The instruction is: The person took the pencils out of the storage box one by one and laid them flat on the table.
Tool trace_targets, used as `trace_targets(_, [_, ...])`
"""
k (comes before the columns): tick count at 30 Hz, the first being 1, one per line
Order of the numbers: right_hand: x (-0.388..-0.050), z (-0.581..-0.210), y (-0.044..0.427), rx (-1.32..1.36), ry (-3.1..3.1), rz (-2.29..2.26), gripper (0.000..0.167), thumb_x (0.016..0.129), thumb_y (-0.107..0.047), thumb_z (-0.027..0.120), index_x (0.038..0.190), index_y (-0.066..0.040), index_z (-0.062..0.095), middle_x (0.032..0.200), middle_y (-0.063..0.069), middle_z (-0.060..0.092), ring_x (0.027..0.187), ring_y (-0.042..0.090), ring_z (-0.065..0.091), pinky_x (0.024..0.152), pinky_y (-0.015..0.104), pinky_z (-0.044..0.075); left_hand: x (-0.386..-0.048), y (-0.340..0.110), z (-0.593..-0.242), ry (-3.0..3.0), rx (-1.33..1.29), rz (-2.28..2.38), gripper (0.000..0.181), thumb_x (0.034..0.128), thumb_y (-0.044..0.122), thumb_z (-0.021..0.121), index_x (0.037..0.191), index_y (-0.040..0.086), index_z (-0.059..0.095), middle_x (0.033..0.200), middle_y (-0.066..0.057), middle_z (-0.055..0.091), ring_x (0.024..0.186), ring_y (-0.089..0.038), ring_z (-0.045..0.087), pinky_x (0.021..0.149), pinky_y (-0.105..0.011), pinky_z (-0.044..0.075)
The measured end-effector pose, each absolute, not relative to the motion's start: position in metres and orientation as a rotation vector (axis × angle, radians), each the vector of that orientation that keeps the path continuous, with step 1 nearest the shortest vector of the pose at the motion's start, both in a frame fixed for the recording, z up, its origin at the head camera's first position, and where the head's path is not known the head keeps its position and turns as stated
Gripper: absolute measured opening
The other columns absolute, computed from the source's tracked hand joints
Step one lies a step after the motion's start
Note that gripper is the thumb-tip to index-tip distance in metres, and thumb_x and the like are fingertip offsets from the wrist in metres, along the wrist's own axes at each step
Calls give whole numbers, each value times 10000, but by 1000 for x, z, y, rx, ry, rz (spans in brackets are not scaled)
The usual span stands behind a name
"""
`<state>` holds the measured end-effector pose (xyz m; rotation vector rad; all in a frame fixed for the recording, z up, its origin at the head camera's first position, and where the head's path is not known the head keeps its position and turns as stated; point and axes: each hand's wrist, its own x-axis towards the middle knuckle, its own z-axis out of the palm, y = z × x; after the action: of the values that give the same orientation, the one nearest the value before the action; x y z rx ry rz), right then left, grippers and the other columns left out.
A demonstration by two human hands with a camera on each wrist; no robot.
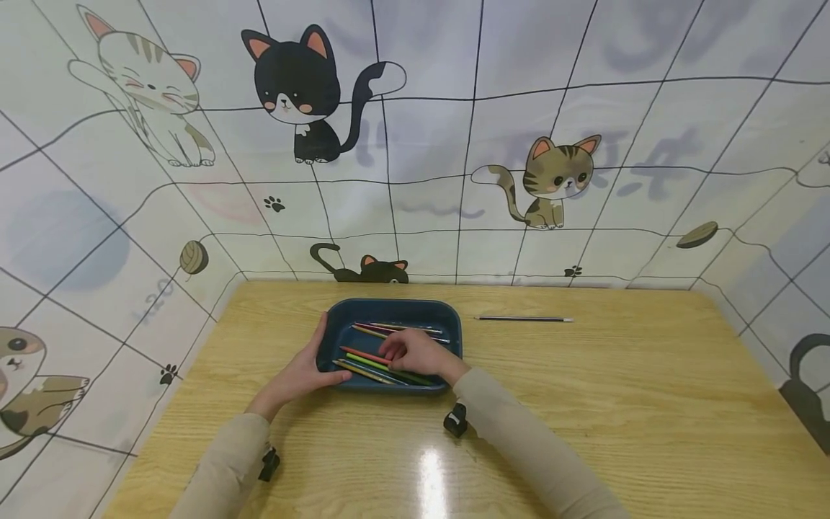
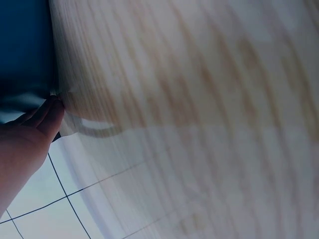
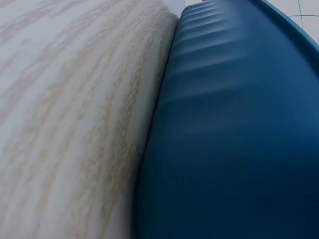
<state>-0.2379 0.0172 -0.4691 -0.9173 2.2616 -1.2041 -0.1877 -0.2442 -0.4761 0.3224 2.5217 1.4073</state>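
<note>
A dark blue plastic tray (image 1: 395, 310) with raised walls stands on the table, and several colored pencils (image 1: 369, 375) lie in it. My left hand (image 1: 301, 371) holds the tray's left front corner, fingers along the outer left wall and thumb over the front rim. In the left wrist view, the fingertips (image 2: 52, 112) touch the blue wall. Reaching over the front rim, my right hand (image 1: 418, 353) pinches the right end of a red pencil (image 1: 363, 354) with curled fingers. A bright green pencil (image 1: 366, 362) lies just in front of it. The right wrist view shows only the tray's outer wall (image 3: 224, 129) and tabletop.
A dark pencil (image 1: 524, 318) with a white end lies on the wooden table (image 1: 616, 404), right of the tray. Behind the table hangs a white cloth backdrop (image 1: 428, 137) with cartoon cats and grid lines. Small black devices (image 1: 456, 420) are worn at both wrists.
</note>
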Motion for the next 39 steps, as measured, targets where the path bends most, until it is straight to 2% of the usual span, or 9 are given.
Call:
trace_targets(7, [-236, -465, 18, -914, 2269, -1238, 223, 868, 33, 655, 1084, -11, 684, 965, 32, 668, 809, 101, 615, 726, 243, 501, -188, -245, -478, 2514, 326, 1416, 1183, 796, 338, 799, 1552, 179, -97, 1589, -205, -25, 1425, -420, 57, 1100, -589, 125])
trace_targets(27, [-228, -445, 45, -948, 2340, -1357, 216, 900, 8, 627, 1092, -69, 690, 934, 31, 659, 796, 105, 593, 715, 263, 492, -188, -245, -477, 2498, 334, 1439, 1187, 794, 279, 806, 1551, 186, -103, 1588, -211, -19, 1419, -427, 71, 1095, -597, 130])
trace_targets(34, [-228, -440, 64, -1009, 2355, -1404, 215, 895, -1, 623, 1093, -49, 692, 922, 54, 653, 781, 135, 579, 687, 288, 490, -188, -246, -477, 2525, 356, 1414, 1186, 790, 271, 809, 1552, 150, -92, 1587, -214, -29, 1419, -436, 55, 1092, -605, 128])
trace_targets(39, [-228, -435, 79, -972, 2365, -1431, 224, 893, 8, 612, 1101, -34, 683, 954, 74, 647, 817, 165, 566, 718, 301, 486, -188, -247, -479, 2519, 333, 1416, 1185, 793, 292, 805, 1552, 156, -94, 1591, -198, -33, 1424, -419, 62, 1097, -595, 129])
